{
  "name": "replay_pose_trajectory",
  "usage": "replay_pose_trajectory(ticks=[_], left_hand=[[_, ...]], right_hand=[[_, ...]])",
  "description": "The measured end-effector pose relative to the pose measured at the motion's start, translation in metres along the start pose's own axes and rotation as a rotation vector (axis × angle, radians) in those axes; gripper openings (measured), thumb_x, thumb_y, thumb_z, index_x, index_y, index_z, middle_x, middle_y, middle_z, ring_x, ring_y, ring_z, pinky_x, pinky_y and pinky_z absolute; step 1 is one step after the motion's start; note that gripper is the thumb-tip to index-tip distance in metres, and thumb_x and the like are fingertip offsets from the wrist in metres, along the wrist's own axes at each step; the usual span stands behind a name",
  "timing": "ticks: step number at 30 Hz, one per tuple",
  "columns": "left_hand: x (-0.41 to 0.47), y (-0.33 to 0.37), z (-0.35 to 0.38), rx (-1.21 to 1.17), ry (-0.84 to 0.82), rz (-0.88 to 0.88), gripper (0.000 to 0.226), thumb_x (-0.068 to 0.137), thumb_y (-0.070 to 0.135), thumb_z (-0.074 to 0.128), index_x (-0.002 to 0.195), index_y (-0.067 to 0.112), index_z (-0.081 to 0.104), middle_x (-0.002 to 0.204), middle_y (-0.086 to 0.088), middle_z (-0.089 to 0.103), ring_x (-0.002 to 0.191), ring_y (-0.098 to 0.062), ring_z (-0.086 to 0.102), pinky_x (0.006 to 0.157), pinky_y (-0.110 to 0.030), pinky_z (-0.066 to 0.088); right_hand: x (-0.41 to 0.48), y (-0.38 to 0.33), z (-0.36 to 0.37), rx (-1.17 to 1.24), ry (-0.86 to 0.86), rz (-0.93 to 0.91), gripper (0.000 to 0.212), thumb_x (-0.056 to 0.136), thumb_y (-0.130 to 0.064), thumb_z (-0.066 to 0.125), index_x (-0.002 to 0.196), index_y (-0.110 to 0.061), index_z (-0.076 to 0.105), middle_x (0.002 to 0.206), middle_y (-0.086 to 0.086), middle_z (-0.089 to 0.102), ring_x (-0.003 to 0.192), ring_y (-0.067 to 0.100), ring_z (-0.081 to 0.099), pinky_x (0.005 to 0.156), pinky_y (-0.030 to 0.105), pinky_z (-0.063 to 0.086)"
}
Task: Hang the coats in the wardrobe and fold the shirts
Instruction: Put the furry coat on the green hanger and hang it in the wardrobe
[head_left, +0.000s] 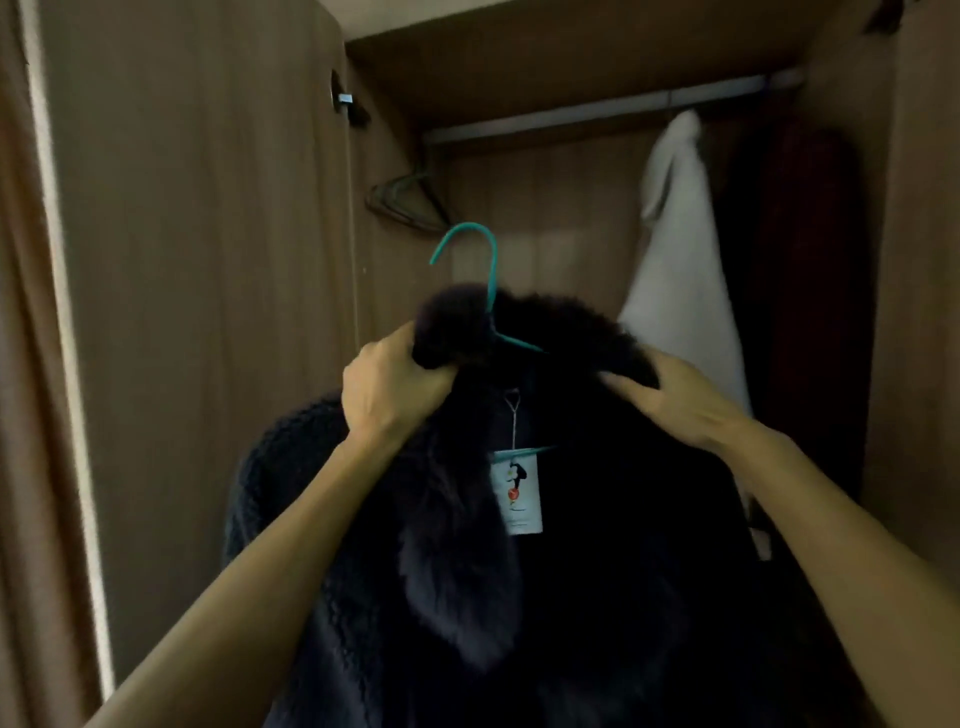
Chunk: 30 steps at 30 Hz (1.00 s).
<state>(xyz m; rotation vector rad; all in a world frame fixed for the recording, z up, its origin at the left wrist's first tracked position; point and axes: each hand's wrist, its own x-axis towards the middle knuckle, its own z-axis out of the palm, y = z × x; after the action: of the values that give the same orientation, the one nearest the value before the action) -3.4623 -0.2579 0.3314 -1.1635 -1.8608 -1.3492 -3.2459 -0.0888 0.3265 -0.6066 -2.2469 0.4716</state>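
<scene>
Dark fur-collared coat (571, 545), fleecy at the shoulder, mounted on a teal hanger (480, 291); held up in front of the open wardrobe (519, 62), below the level of the rail (597, 111) and not hooked on it. Hanger hook upright, curving to the left, clear of the collar; one teal arm shows at the neck opening, a second strip of teal lower down beside the label. White paper tag (517, 491) with a small printed figure, hanging on a thin cord from the inner neck. Left hand (389, 389): closed on the left end of the fur collar, fingers wrapped into the pile. Right hand (670, 402): fingers bent and pressed into the right end of the collar, motion-blurred; grip appears closed on the fur, though the fingertips are lost in it. Both forearms bare, reaching up from the bottom corners. Inside the wardrobe: white garment (680, 249) hanging from the rail at the right, a dark red garment (810, 291) just beside it against the side wall, empty dark hangers (408, 202) at the left end. Wardrobe door (197, 312) stands open at the left
</scene>
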Motion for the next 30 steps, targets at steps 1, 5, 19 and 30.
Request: replay_pose_trajectory(ticks=[1, 5, 19, 30], left_hand=[[0.007, 0.005, 0.011, -0.010, -0.010, 0.018, 0.018, 0.074, 0.042, 0.062, 0.078, 0.025, 0.058, 0.079, -0.003, 0.069, 0.078, -0.032, 0.063, 0.064, -0.035, 0.047], [0.031, 0.026, 0.053, -0.071, -0.094, 0.111, 0.033, 0.069, 0.052, 0.054, 0.086, 0.023, 0.060, 0.084, -0.005, 0.070, 0.081, -0.033, 0.063, 0.064, -0.036, 0.046], [0.153, 0.050, 0.140, -0.055, -0.013, 0.156, 0.048, 0.087, 0.049, 0.057, 0.125, 0.021, 0.048, 0.119, -0.009, 0.060, 0.106, -0.032, 0.058, 0.085, -0.040, 0.049], [0.237, 0.018, 0.180, -0.604, -0.049, 0.125, 0.038, 0.093, 0.048, 0.050, 0.121, 0.024, 0.052, 0.110, 0.006, 0.059, 0.101, -0.015, 0.058, 0.083, -0.032, 0.047]], right_hand=[[0.002, 0.003, -0.007, -0.056, 0.012, -0.003, 0.055, 0.085, -0.051, 0.060, 0.133, -0.027, 0.049, 0.118, -0.010, 0.054, 0.110, 0.009, 0.051, 0.089, 0.022, 0.038], [0.017, 0.016, -0.025, -0.292, 0.197, -0.006, 0.051, 0.078, -0.059, 0.062, 0.115, -0.025, 0.059, 0.107, 0.008, 0.069, 0.097, 0.030, 0.063, 0.074, 0.031, 0.047], [0.124, 0.009, -0.048, -0.857, 0.610, -0.030, 0.027, 0.084, -0.020, 0.054, 0.110, -0.022, 0.056, 0.092, 0.006, 0.067, 0.083, 0.031, 0.065, 0.059, 0.032, 0.037], [0.229, -0.003, -0.067, -0.985, 0.740, 0.090, 0.011, 0.087, -0.018, 0.053, 0.097, -0.021, 0.057, 0.091, 0.003, 0.066, 0.084, 0.026, 0.062, 0.059, 0.029, 0.036]])
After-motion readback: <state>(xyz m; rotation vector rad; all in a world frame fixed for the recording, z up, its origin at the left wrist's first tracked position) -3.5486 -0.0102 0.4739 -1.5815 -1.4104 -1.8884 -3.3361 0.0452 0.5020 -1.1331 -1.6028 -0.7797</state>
